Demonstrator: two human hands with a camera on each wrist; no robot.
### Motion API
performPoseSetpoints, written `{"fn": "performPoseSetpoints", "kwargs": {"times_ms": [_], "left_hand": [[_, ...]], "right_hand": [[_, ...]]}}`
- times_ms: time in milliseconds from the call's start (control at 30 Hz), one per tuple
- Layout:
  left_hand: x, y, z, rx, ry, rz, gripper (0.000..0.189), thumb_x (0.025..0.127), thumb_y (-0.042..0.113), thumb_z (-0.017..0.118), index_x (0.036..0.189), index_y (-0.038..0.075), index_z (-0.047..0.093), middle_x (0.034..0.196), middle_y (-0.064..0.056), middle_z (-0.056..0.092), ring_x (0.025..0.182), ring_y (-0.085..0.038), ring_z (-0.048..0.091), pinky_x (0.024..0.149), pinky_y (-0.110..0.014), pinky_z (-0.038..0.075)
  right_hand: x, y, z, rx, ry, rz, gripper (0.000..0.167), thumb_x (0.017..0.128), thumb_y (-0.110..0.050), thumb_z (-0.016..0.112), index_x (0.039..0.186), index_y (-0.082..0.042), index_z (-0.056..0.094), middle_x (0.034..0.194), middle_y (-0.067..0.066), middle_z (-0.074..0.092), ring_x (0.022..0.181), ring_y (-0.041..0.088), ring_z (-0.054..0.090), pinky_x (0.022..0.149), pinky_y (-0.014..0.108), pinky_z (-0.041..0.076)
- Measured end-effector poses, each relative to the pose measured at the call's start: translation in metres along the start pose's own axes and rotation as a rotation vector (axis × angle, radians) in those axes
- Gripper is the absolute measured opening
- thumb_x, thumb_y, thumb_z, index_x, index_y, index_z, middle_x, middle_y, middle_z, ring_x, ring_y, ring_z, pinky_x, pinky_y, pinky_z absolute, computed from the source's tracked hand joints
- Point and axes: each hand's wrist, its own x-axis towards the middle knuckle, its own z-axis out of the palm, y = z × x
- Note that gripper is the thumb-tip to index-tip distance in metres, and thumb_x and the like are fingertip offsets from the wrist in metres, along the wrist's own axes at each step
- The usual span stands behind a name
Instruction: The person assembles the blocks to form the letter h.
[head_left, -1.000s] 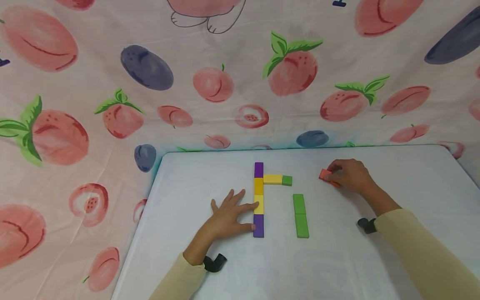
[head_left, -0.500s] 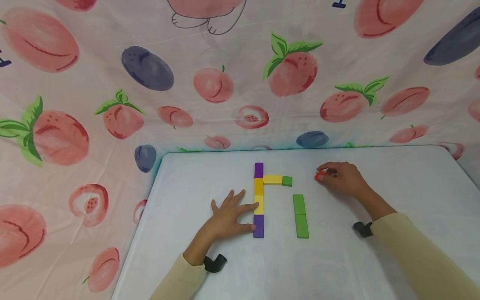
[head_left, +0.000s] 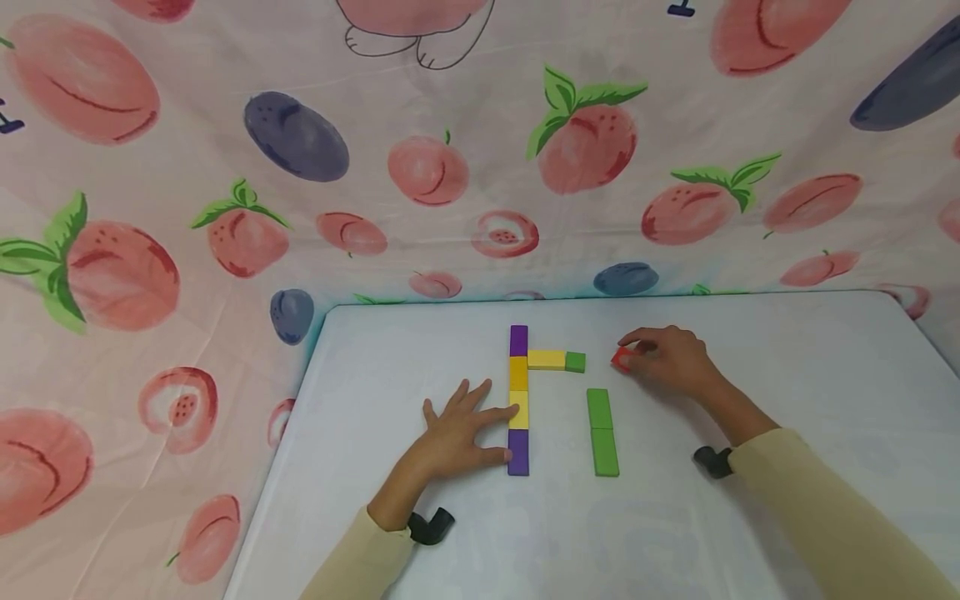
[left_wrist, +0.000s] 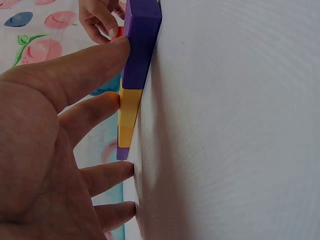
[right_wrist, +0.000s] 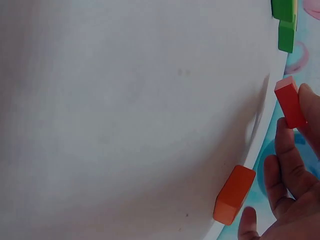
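Note:
My left hand (head_left: 453,433) lies with fingers spread; its thumb touches the near purple block (head_left: 518,460) and its index finger reaches a yellow block (head_left: 522,410). These stand in a column with an amber block (head_left: 518,373) and a far purple block (head_left: 519,340). A yellow block (head_left: 546,360) and a small green block (head_left: 575,362) branch rightward from it. Between thumb and fingers, my right hand (head_left: 671,358) pinches a red block (right_wrist: 290,102). An orange block (right_wrist: 235,195) lies below that hand in the right wrist view, hidden by it in the head view.
Two green blocks (head_left: 602,433) form a line, end to end, right of the column. The white table (head_left: 360,350) ends at the back against a fruit-print cloth (head_left: 337,267). Each sleeve has a dark wrist device (head_left: 431,527) by it.
My right hand has moved left with the red block, closer to the small green block. The left hand and the column have stayed in place.

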Motion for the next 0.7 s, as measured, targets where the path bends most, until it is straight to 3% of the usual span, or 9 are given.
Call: {"fn": "performPoseSetpoints", "kwargs": {"times_ms": [233,700], "left_hand": [[0.0,0.001,0.0,0.0,-0.001,0.0,0.062,0.086,0.052,0.075,0.144,0.043,0.056,0.17,-0.004,0.026,0.159,-0.038,0.008,0.108,-0.087,-0.002],[0.0,0.0,0.0,-0.005,0.004,-0.001,0.061,0.086,0.051,0.075,0.144,0.043,0.057,0.17,-0.004,0.027,0.159,-0.038,0.009,0.108,-0.087,-0.003]], "right_hand": [[-0.001,-0.01,0.003,-0.064,-0.002,-0.012,0.03,0.092,-0.031,0.074,0.119,-0.019,0.075,0.102,0.009,0.076,0.111,0.038,0.058,0.085,0.062,0.037],[0.001,-0.015,0.011,-0.065,0.012,-0.042,0.025,0.089,-0.031,0.077,0.112,-0.021,0.077,0.097,0.004,0.073,0.105,0.031,0.058,0.085,0.059,0.037]]}}
